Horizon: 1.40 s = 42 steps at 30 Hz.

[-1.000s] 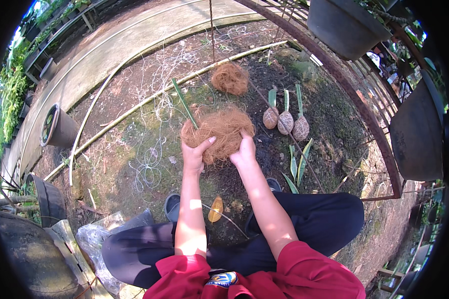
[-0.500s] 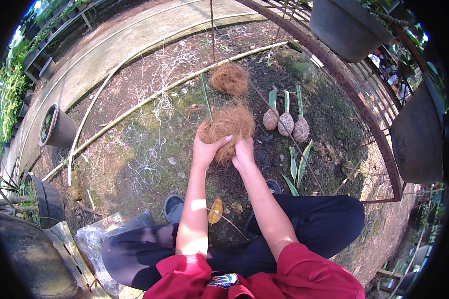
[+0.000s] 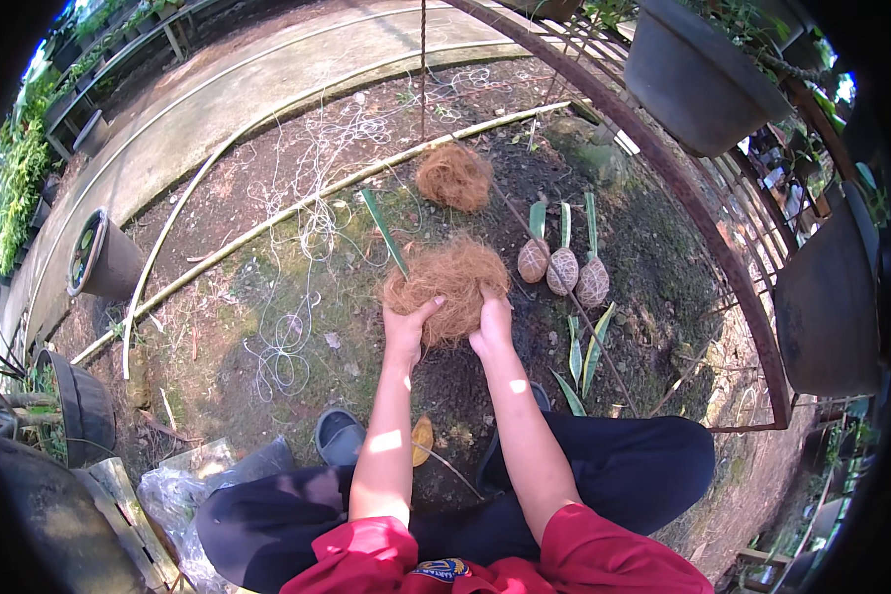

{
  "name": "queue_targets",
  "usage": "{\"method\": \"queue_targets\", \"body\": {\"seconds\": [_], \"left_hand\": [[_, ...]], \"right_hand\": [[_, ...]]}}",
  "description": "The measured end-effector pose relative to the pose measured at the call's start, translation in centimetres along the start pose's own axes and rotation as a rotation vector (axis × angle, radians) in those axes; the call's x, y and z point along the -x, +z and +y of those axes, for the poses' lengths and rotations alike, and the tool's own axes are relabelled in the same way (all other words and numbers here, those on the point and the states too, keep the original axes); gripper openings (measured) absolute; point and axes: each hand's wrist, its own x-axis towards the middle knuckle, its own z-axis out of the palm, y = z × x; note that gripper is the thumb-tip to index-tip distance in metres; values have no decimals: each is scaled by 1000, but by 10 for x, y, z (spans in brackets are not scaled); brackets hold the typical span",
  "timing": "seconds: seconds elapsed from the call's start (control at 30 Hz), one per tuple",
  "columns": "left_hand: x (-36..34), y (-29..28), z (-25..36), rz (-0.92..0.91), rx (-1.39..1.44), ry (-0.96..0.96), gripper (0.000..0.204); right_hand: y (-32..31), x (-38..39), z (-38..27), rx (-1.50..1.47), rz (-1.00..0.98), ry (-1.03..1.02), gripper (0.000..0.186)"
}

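Note:
A loose bundle of brown coconut fibre (image 3: 445,282) is held between my two hands above the ground. My left hand (image 3: 406,327) grips its left side with the thumb on top, and my right hand (image 3: 492,322) grips the right side. A long green leaf cutting (image 3: 384,234) sticks up from the bundle's far left, leaning left; its lower end is hidden in the fibre. Just beyond lies a second clump of coconut fibre (image 3: 453,178). To the right are three string-wrapped fibre balls (image 3: 562,270), each with an upright leaf. Loose leaf cuttings (image 3: 591,351) lie nearer me.
Tangled white string (image 3: 312,228) spreads over the soil at left, crossed by a bamboo pole (image 3: 267,224). A curved rusty metal frame (image 3: 683,178) with hanging pots (image 3: 701,79) borders the right. A clear plastic bag (image 3: 173,495) lies by my left knee.
My right hand has shifted outward along the bundle, which now looks wider and flatter. The leaf cutting leans further left than before.

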Motion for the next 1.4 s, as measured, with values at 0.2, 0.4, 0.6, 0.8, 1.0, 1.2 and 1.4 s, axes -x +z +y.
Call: {"method": "queue_targets", "body": {"seconds": [0.2,0.4,0.6,0.8,1.0,1.2,1.4], "left_hand": [[-8,-2,-21,234,-139,141,78],[1,2,-9,128,-30,65,73],[2,-2,3,34,45,5,63],[11,2,10,-50,214,-86,57],[13,2,20,-93,195,-41,73],[6,7,24,-56,-50,158,85],[2,-10,32,-24,-123,80,66]], "right_hand": [[16,17,27,288,-274,-144,54],[12,10,11,203,-151,-53,43],[4,-1,-8,317,-105,-87,33],[-15,-18,-8,-76,25,143,35],[-8,-5,-17,-40,-35,26,38],[15,18,-18,324,-269,-64,35],[8,8,-22,383,-241,-186,25]]}}
